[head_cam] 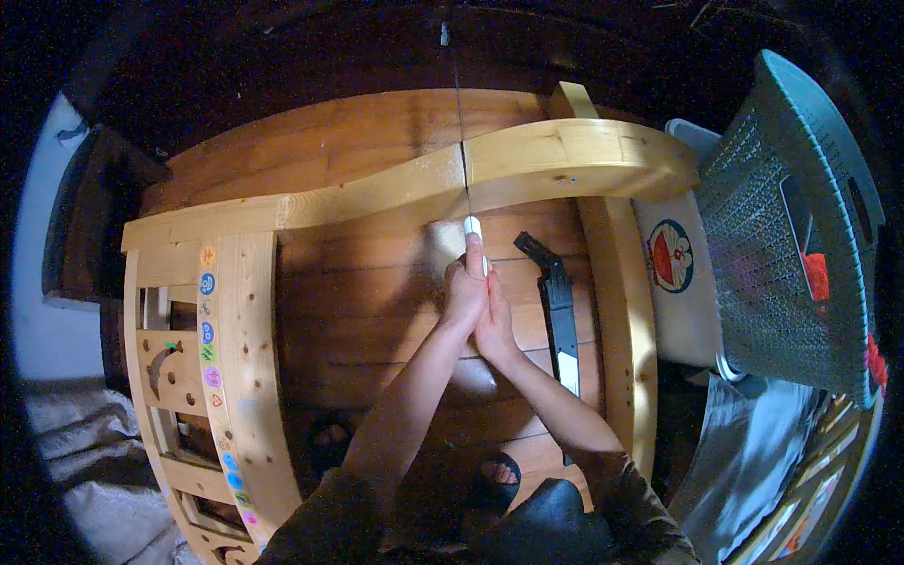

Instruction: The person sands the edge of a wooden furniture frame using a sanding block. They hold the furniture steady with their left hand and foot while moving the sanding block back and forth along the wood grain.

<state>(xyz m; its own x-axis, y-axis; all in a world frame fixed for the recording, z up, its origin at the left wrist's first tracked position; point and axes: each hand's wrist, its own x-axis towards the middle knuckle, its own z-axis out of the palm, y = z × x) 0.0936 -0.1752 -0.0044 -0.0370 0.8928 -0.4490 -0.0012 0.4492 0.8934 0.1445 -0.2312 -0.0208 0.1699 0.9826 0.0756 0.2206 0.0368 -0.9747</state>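
Observation:
Both hands are wrapped together around the white handle [473,224] of a handsaw. My left hand [465,291] has its thumb stretched along the top of the handle, and my right hand [498,321] presses against it from the right. The thin saw blade [458,92], seen edge-on, runs straight away from me. It crosses a curved pine rail [575,152] of a wooden bed frame at a dark line in the wood. Pale sawdust [436,167] lies just left of that line. How deep the blade sits is not visible.
A long black plastic sheath-like item [561,318] lies on the wooden floor [339,304]. Left stands a pine panel with stickers [247,339]. At right are a grey-green plastic basket [770,233], a white box with a cartoon sticker [671,256] and grey cloth [741,438]. My foot [500,474] shows below.

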